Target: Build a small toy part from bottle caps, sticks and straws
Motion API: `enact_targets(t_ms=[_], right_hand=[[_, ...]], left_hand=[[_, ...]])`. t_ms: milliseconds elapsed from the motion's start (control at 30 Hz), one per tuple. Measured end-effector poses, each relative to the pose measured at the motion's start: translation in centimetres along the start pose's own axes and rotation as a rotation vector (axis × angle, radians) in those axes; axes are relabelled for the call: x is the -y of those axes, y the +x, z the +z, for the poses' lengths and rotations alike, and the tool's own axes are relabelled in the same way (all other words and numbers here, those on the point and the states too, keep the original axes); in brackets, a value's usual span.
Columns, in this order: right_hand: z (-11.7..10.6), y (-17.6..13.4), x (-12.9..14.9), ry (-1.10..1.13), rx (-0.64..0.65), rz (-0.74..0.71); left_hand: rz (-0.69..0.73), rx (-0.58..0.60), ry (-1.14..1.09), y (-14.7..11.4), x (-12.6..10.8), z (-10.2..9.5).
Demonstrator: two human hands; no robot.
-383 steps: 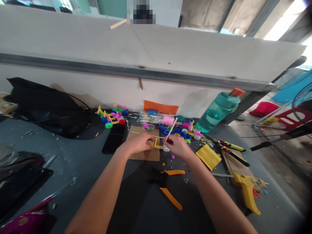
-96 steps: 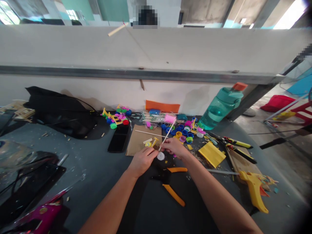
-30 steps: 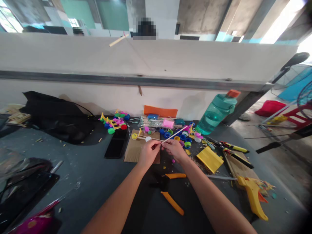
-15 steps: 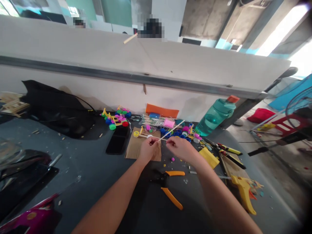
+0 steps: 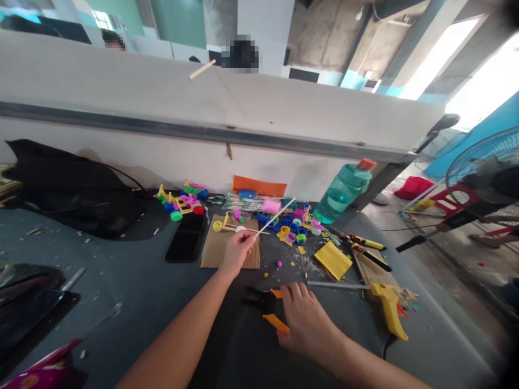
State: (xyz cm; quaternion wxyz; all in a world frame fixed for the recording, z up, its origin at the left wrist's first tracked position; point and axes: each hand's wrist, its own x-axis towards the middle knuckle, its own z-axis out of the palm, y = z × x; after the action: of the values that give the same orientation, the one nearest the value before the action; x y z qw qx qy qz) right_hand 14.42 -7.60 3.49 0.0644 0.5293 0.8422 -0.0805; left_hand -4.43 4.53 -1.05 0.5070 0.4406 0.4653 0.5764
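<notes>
My left hand (image 5: 238, 251) is closed in a pinch on a thin wooden stick (image 5: 278, 215), which slants up to the right. Below it lies a piece of brown cardboard (image 5: 214, 251), with a yellow bottle cap (image 5: 218, 226) and another thin stick on it. Lower on the table, my right hand (image 5: 306, 319) is wrapped round the orange handles of a pair of pliers (image 5: 276, 323). The handles are spread, fingers over the upper one and thumb by the lower one. The dark jaws point left and blur into the black tabletop.
A black phone (image 5: 185, 239) lies left of the cardboard. Coloured bottle caps (image 5: 291, 227) are heaped behind it, near a teal water bottle (image 5: 340, 193). To the right are a yellow folded piece (image 5: 333, 260), a yellow glue gun (image 5: 389, 308) and other pliers (image 5: 371, 254).
My right hand has left the area beside the stick and come down onto the pliers' handles. The left hand still holds the stick. The whole view has shifted slightly.
</notes>
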Motion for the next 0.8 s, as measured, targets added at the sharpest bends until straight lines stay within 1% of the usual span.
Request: enact_targets(t_ms=[133,233,333,433,500,567,667,800], right_hand=[[-1.5,-0.1,-1.7,0.191,-0.055,0.083],[-2.5,0.6,-3.4,0.435,-0.052,0.128],[-2.6,2.0,-4.4,0.694,0.042,0.176],[-1.8,3.5,-4.5,0.886,0.159,0.256],[-1.2,4.2,-4.5,0.95,0.18,0.282],[-0.9,4.4,-4.4,0.963,0.157,0.28],[-1.0,4.2,-4.4,0.955,0.129,0.259],[-1.4,4.0,-4.4,0.973,0.137,0.243]], left_hand=[[-0.018,-0.017,-0.005,0.1,-0.2,-0.1],[-0.033,-0.03,-0.04,-0.2,-0.8,0.3],[-0.083,-0.021,-0.082,-0.6,-1.5,1.2],[-0.138,-0.019,-0.085,-1.1,-2.1,2.0],[-0.164,-0.01,-0.068,-1.3,-2.4,2.3],[-0.185,-0.002,-0.031,-1.4,-2.6,2.6],[-0.23,0.002,0.029,-1.6,-2.9,2.9],[-0.324,0.043,0.063,-2.1,-3.6,3.5]])
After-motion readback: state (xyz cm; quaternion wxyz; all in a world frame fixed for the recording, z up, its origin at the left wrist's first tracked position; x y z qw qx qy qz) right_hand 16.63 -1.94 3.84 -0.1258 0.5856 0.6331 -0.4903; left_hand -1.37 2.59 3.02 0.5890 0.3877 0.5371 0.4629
